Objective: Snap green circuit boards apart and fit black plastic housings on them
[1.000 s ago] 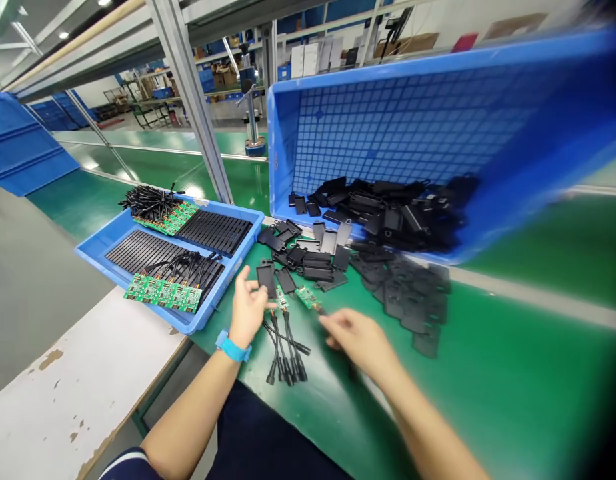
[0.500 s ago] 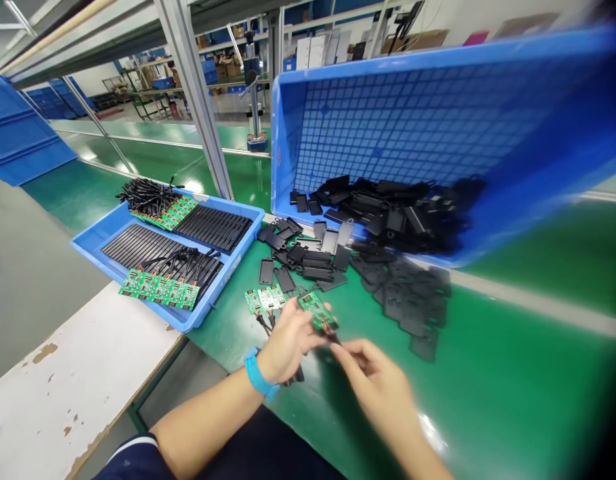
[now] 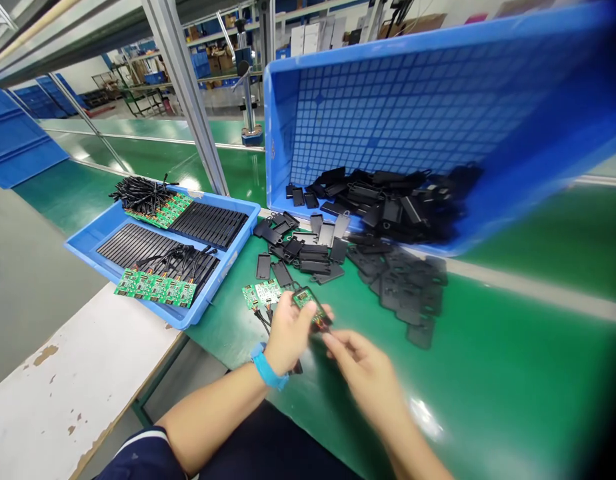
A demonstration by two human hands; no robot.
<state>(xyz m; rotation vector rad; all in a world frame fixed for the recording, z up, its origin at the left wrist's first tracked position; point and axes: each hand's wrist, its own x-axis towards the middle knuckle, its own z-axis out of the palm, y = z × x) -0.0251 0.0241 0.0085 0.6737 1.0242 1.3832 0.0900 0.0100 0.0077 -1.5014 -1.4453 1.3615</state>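
Head view: left hand (image 3: 289, 333) holds circuit board (image 3: 303, 298) beside right hand (image 3: 364, 365).

Large blue crate (image 3: 388, 100): right end blurred, cut off by the picture's edge. Black cases (image 3: 388, 203), inside the crate: overlapping, lower ones hidden; we cannot count them. Flat black covers (image 3: 401, 287), just before the crate: blurred; we make out no fine detail. Held circuit board (image 3: 303, 299), farther out from the crate: partly covered by the left fingers (image 3: 307, 320), markings too small for us. Its wires (image 3: 321, 325): blurred; we lose them at the right fingers (image 3: 337, 345). Right forearm (image 3: 408, 433), farthest from the crate: cut off below.
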